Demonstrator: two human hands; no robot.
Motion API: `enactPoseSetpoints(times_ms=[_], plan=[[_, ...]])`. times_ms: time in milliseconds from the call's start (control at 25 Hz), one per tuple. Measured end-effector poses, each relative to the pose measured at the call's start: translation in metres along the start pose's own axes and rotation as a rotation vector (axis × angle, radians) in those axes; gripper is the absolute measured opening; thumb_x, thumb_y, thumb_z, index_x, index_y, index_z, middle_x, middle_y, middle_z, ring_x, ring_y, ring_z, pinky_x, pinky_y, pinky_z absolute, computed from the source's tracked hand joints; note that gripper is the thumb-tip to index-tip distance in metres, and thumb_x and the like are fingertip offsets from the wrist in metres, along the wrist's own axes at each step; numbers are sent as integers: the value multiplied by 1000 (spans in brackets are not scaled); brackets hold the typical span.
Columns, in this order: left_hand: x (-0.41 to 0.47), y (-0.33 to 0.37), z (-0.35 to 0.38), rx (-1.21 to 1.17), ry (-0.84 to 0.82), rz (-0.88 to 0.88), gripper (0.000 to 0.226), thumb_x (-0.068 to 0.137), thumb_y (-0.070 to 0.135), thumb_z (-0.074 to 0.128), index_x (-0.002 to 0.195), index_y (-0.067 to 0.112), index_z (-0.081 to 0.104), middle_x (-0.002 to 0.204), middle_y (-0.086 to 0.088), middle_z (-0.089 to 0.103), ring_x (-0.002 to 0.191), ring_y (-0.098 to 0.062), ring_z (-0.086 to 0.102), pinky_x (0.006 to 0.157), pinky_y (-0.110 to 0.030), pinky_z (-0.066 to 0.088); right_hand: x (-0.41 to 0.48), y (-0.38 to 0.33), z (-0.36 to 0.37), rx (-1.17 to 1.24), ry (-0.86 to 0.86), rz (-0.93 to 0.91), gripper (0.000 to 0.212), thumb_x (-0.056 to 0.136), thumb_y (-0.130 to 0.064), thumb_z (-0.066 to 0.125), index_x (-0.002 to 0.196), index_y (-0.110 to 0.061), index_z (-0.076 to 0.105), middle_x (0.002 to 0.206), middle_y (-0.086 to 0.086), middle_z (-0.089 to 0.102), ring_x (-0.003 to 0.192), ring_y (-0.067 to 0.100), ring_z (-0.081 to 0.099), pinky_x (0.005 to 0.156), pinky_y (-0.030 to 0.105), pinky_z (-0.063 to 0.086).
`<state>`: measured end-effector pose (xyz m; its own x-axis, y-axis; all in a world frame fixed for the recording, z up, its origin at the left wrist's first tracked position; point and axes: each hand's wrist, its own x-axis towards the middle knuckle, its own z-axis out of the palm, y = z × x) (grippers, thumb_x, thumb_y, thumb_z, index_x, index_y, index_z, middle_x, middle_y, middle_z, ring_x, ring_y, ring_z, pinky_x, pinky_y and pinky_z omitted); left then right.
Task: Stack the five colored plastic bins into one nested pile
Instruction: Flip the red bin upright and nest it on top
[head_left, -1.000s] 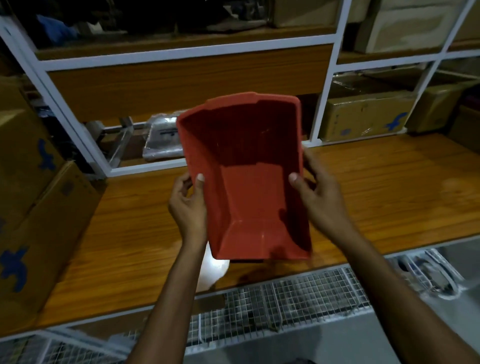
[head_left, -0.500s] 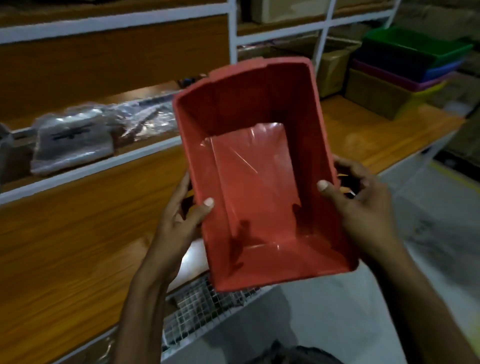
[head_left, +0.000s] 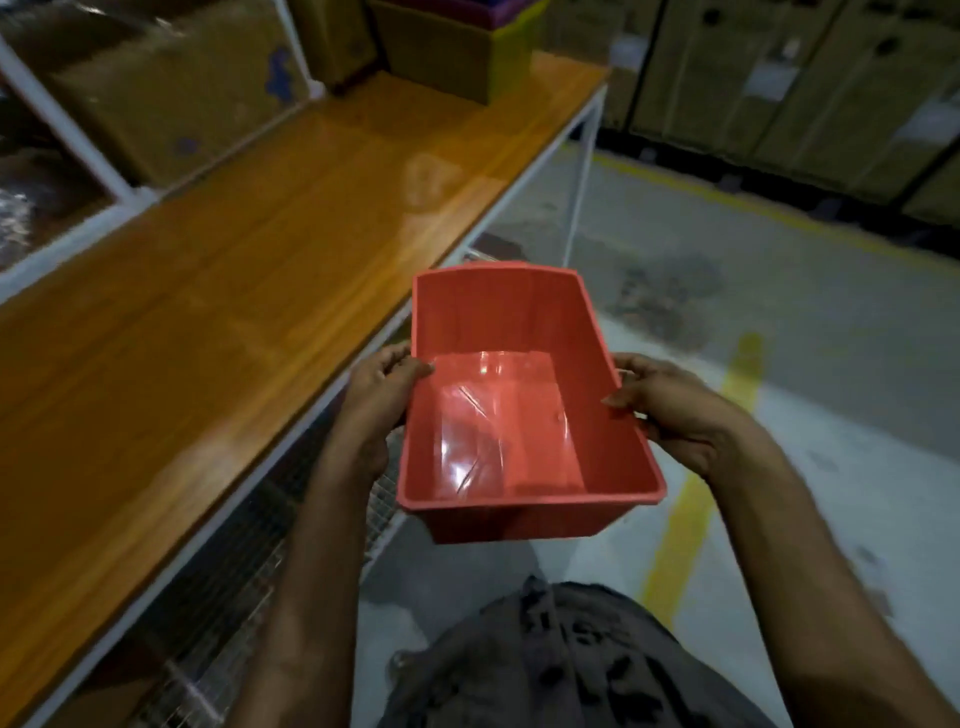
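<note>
Desk of orange woodgrain in a white metal frame fills the left half of the view. Grey concrete floor with a yellow line painted on it takes the right. Tall cartons stand along the far side of the floor. Their pale labels are too blurred to read. A shelf carton behind the desk bears blue printed marks, which are also illegible. A dark patterned garment is cut off by the bottom edge. Wire mesh under the desk is dim and hard to make out.

The red bin is held in the air, open side up, over the floor just off the desk's front edge. Its glossy bottom throws back glare. At the desk's far end stands a yellow bin with a purple bin nested in it. The top edge cuts both off, so anything above them cannot be told.

The left hand grips the red bin's left wall, thumb over the rim. The right hand grips the right wall the same way. The fingers of both are mostly hidden behind the walls.
</note>
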<state>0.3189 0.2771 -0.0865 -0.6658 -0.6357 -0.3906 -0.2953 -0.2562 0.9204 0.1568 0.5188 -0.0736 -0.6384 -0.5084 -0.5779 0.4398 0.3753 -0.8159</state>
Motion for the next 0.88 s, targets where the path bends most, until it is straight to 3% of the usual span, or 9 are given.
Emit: enactPoseSetpoints(times_ms=[120,240,360,440,560,680,760,880], plan=[[20,-37,67,50,4,-137,19,93,6,63,98,18,76,81,-1,78,67,-14,70,58,-22,57,20,31,-56,39,79,62,58,86,24,45,127,-14,62,85,0,74,73,14,66,60,25,53],[35,-62,133,100,-82,-161,31,92,1,65,116,19,72,92,-1,78,75,-16,72,61,-26,58,37,57,-110,-22,232,2,55,85,22,47,129,-9,59,91,4,70,71,15,68,59,27,56],[47,-65,191,175,-161,-88,61,87,-7,63,128,38,61,103,-3,72,89,-22,71,68,-34,58,54,78,-147,-358,447,-146,54,83,4,52,133,-18,53,113,4,57,104,24,63,82,41,57],[63,-61,222,231,-153,-6,64,87,-6,62,133,38,61,109,-6,69,95,-26,69,67,-36,59,67,79,-167,-512,553,-185,58,79,0,54,133,-22,48,119,2,49,112,23,55,85,41,52],[97,-43,256,268,-112,75,65,86,-7,60,137,33,59,110,-5,67,93,-25,68,65,-36,59,90,63,-189,-499,640,-217,61,76,-1,58,130,-26,47,121,-2,48,108,20,56,79,40,53],[139,-16,290,330,-120,147,56,86,-4,62,126,36,59,105,4,64,92,-19,65,70,-41,61,126,42,-216,-487,676,-223,61,73,-1,61,128,-26,49,116,-4,49,101,19,57,75,39,53],[173,4,313,401,-167,198,50,87,1,65,123,35,55,104,8,61,92,-16,64,73,-42,61,153,21,-235,-485,703,-227,56,73,-1,63,123,-24,50,112,-4,50,96,18,57,72,36,50],[226,41,343,406,-285,188,47,85,-2,64,116,31,50,103,2,60,92,-24,65,73,-46,61,189,-24,-265,-449,755,-243,46,75,-3,66,111,-24,48,106,-2,55,91,19,58,71,36,49]])
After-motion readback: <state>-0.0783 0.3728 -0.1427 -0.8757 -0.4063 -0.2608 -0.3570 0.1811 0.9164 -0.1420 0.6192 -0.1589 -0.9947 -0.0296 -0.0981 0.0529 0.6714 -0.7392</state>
